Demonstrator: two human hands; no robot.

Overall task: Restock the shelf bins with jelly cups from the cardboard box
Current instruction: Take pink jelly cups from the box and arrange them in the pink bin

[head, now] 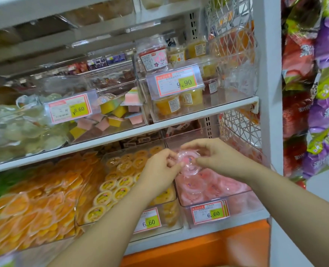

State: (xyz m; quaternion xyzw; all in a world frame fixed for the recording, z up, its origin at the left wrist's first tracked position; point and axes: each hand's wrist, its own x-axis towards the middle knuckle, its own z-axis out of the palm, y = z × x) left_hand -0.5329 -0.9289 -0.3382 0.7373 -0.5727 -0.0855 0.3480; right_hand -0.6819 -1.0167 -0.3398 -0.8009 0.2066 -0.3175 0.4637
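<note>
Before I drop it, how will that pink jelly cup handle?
Probably light: the left hand and right hand pinch the pink jelly cup by fingertips. Its glossy wrap may be slippery. Round and shallow, it likely settles flat.

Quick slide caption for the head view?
Left hand and right hand hold a pink jelly cup over the rightmost lower bin.

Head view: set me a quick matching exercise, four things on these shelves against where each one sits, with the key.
Things:
1. pink jelly cup
2. 9.90 tag
3. 8.60 tag
4. yellow round cups

Places:
A. middle shelf, beside the square jellies
B. between left hand and right hand, over the pink bin
C. lower shelf, bin left of the pink bin
D. middle shelf, on the bin of tall tubs

Pairs: 1-B, 2-D, 3-A, 4-C.
</note>
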